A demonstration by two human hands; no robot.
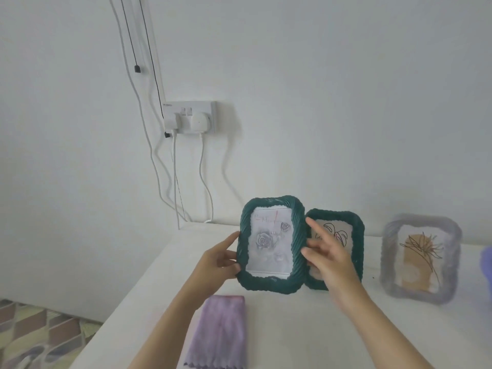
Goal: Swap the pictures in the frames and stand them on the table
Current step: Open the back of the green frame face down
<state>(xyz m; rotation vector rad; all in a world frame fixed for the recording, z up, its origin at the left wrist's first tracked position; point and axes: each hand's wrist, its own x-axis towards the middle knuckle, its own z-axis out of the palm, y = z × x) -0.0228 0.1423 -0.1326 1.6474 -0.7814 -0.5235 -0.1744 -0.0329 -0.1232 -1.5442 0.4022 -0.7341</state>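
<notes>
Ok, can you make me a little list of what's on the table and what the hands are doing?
held frame: dark green wavy-edged picture frame with a grey rose picture, upright
left hand: grips the frame's left edge
right hand: fingers fairly straight, touching the frame's right edge
behind it: second dark green wavy frame with a leaf line drawing, standing
far right: grey wavy frame with a brown plant drawing, standing
in front: purple folded cloth, lying flat
surface: white table
</notes>
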